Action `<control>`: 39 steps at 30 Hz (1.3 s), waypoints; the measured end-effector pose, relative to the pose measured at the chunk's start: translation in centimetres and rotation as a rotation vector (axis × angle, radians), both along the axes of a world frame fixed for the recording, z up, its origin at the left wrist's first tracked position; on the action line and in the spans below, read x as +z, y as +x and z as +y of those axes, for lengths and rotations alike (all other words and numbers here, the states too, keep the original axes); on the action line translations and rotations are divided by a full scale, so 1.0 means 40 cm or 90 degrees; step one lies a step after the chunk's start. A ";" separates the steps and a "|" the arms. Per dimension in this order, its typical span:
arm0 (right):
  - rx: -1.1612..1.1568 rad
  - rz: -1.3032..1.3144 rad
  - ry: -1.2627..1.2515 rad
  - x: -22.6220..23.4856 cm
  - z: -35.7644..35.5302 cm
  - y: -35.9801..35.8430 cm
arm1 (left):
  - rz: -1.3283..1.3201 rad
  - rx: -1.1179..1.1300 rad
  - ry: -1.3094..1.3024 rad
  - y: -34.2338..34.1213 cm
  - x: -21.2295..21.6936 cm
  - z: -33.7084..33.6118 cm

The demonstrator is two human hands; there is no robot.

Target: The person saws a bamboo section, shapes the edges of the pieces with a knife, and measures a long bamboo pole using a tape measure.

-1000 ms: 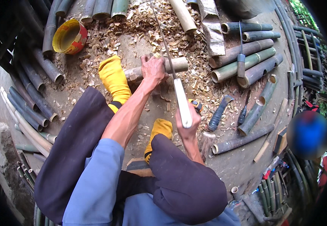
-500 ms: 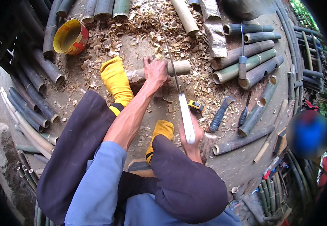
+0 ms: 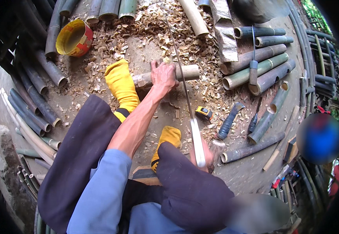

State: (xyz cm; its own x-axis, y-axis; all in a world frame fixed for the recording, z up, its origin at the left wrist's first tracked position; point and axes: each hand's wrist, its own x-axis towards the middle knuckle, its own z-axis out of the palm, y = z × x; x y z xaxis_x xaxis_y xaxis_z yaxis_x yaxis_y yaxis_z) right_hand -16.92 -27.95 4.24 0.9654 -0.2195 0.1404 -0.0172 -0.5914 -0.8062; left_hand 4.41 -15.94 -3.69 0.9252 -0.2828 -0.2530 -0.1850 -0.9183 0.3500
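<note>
My left hand [image 3: 163, 77] is closed over a short pale bamboo pole [image 3: 189, 73] lying crosswise, pressing it down. My left foot in a yellow sock [image 3: 120, 82] rests by the pole's left end. A handsaw with a long thin blade [image 3: 182, 70] crosses the pole just right of my left hand, its tip pointing away from me. Close to my right knee, my right hand [image 3: 207, 153] grips the saw's white handle [image 3: 196, 144]; motion smears it and the handle hides part of its fingers. Whether the blade has cut into the pole I cannot tell.
Wood shavings [image 3: 150, 29] cover the ground ahead. A yellow tape measure [image 3: 203, 112], a dark-handled tool [image 3: 230, 121] and a wooden-handled tool [image 3: 253, 72] lie to the right, beside several bamboo lengths [image 3: 255, 72]. A yellow-red bucket [image 3: 74, 38] stands at far left.
My right hand has drawn the saw back toward me, so the handle sits lower and closer to my knee. My left hand keeps its hold on the bamboo pole.
</note>
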 end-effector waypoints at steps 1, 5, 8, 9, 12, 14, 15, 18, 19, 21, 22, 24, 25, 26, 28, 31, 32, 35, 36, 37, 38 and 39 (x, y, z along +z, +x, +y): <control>0.012 -0.008 -0.033 -0.001 -0.014 -0.064 | 0.023 -0.001 0.018 -0.004 0.007 -0.003; 0.027 -0.017 -0.089 -0.015 -0.033 -0.140 | -0.032 -0.002 -0.011 -0.006 0.014 0.006; 0.016 -0.040 -0.076 -0.031 -0.006 -0.019 | -0.029 -0.008 0.017 -0.017 -0.001 0.001; 0.001 0.010 -0.003 -0.011 0.014 0.084 | -0.038 -0.005 0.004 -0.018 -0.006 0.005; -0.015 0.055 0.047 0.002 0.015 0.044 | 0.009 -0.009 0.009 -0.007 0.002 0.008; 0.001 0.015 -0.005 0.004 -0.006 -0.058 | -0.013 -0.012 0.004 -0.003 0.015 0.008; 0.010 0.007 -0.031 0.002 -0.016 -0.109 | -0.029 -0.012 0.000 -0.012 0.014 0.004; 0.026 0.006 -0.064 -0.020 -0.041 -0.178 | -0.055 -0.011 -0.007 -0.010 0.002 0.009; 0.028 0.000 -0.071 -0.030 -0.044 -0.170 | -0.056 -0.017 -0.008 -0.012 0.003 0.009; 0.034 -0.022 -0.070 -0.052 -0.048 -0.098 | -0.049 -0.015 -0.013 -0.010 0.008 -0.004; 0.036 -0.023 -0.047 -0.059 -0.040 -0.040 | -0.044 -0.012 -0.014 -0.011 0.008 -0.005; -0.006 0.135 0.093 -0.018 0.003 0.100 | -0.023 -0.023 -0.009 -0.011 -0.009 -0.003; 0.005 0.083 0.077 -0.020 0.014 0.085 | -0.008 -0.010 0.006 -0.013 -0.015 0.019; -0.001 0.030 0.047 -0.018 0.011 0.065 | 0.003 -0.006 0.007 -0.006 -0.021 0.013; 0.008 -0.010 -0.004 -0.015 -0.005 -0.036 | -0.004 0.008 -0.015 -0.009 -0.019 0.016; 0.017 -0.008 -0.054 -0.035 -0.040 -0.133 | -0.012 -0.022 0.000 -0.011 0.024 -0.002; 0.020 -0.016 -0.057 -0.046 -0.044 -0.111 | -0.009 -0.025 0.001 -0.016 0.021 -0.003; 0.028 -0.070 -0.020 -0.078 -0.022 0.014 | -0.031 -0.013 0.003 -0.011 -0.002 -0.004; 0.019 -0.019 0.025 -0.065 -0.010 0.064 | -0.033 -0.015 0.003 -0.009 -0.012 -0.001; 0.008 0.117 0.081 -0.021 0.002 0.091 | -0.039 -0.004 0.004 -0.013 -0.021 0.008; -0.004 0.254 0.133 0.010 0.007 0.103 | -0.043 0.006 0.001 -0.014 -0.020 0.011; 0.019 0.167 0.096 0.004 -0.002 0.051 | -0.025 -0.003 0.004 -0.011 -0.020 0.020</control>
State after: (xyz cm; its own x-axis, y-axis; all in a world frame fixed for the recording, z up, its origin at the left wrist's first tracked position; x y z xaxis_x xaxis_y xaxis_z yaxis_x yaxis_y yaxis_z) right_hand -14.89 -28.02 4.40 0.9708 -0.1903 -0.1460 -0.2204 -0.4684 -0.8555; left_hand 3.96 -15.14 -4.49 0.9330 -0.2861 -0.2182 -0.2035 -0.9197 0.3358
